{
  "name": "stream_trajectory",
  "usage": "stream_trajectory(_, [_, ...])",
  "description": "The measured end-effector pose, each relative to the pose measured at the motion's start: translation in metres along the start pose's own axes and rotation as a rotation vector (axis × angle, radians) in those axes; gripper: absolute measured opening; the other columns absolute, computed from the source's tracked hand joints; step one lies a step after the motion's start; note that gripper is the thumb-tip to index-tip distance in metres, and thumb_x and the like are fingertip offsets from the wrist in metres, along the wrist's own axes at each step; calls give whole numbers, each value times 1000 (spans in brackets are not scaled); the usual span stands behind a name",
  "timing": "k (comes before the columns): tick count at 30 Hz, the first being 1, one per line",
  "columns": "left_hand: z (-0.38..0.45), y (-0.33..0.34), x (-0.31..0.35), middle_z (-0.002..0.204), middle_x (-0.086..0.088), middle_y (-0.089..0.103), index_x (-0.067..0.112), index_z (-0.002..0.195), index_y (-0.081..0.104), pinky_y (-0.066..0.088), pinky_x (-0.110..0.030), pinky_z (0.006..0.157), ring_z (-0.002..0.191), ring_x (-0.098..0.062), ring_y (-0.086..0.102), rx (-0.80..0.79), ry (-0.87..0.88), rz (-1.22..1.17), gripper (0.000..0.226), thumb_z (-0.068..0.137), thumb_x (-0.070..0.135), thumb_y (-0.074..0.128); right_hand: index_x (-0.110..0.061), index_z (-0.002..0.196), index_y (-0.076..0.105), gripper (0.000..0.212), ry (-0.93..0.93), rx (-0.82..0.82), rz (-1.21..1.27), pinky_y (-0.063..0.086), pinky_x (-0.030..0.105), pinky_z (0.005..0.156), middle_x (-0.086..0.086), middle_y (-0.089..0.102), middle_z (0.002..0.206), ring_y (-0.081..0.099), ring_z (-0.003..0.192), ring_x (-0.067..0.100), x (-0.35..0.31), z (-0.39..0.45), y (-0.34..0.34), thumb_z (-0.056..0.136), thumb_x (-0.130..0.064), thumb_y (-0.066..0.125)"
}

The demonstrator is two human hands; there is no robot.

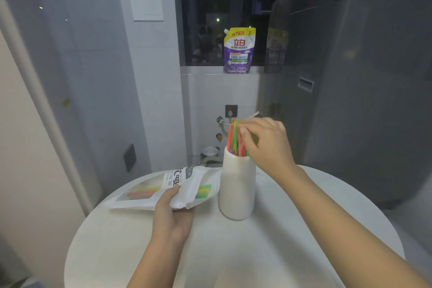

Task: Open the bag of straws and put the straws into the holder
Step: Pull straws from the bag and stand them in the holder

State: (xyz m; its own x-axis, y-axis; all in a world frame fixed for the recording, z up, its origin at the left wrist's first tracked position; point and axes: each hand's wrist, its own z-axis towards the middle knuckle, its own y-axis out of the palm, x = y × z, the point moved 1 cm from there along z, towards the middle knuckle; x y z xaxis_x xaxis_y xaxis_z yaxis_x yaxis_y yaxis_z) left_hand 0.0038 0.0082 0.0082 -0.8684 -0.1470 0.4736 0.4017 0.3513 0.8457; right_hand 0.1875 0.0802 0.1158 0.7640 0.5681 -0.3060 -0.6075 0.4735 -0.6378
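Note:
A white ribbed holder (237,190) stands upright on the round white table (233,252). Several coloured straws (235,139) stand in it, red, orange and green. My right hand (264,140) is over the holder's mouth and pinches the tops of these straws. The white straw bag (168,186) lies on its side left of the holder, its open end facing the holder. Green, yellow and blue straws (204,190) poke out of the opening. My left hand (173,215) grips the bag's near edge close to the opening.
A purple and yellow detergent pouch (238,51) stands on the window sill behind. A grey washing machine (350,77) fills the right side, close to the table. A wall with a socket (231,111) and pipes lies beyond the table's far edge.

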Motion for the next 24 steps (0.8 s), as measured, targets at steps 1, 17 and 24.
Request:
stream_trajectory(1, [0,0,0,75,-5,72,9,89,59,57,-28,59,67,-19,70,-1,1,-1,16,87,-2,47,-23,114,66,30,-2,-11,-22,22,24,94,-9,65,117,52,113,14,1,-3,0,95,-26,43])
stream_trajectory(17, [-3,-3,3,88,-6,74,6,103,60,57,-29,58,76,-18,73,-69,23,102,17,91,3,49,-19,93,66,21,106,108,521,38,7,75,-16,54,91,50,84,-1,-25,-103,33,88,-20,45])
stream_trajectory(24, [-7,-2,5,112,-3,71,13,121,59,57,-28,73,102,-16,68,-165,293,348,33,89,5,57,-25,102,56,18,814,-333,900,52,30,77,3,61,103,63,88,18,-24,-118,65,98,-26,38])
